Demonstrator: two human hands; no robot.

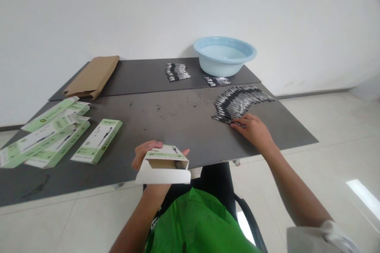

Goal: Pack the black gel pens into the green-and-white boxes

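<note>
My left hand [147, 154] is wrapped around a green-and-white pen box [166, 153], tilted so its open end and white flap face me. Something dark shows inside the box, too shaded to make out. At the near end of a fanned row of black-and-clear pens [234, 102], my right hand [252, 128] has its thumb and fingers closed on a pen [239, 124]. How many pens those fingers hold is hidden.
Several pen boxes [56, 136] lie overlapping at the left, with a single box [97, 141] beside them. Behind are a brown paper bag [92, 75], two smaller groups of pens [177, 72] and a light blue basin [224, 57]. The grey table [139, 114] ends just before me.
</note>
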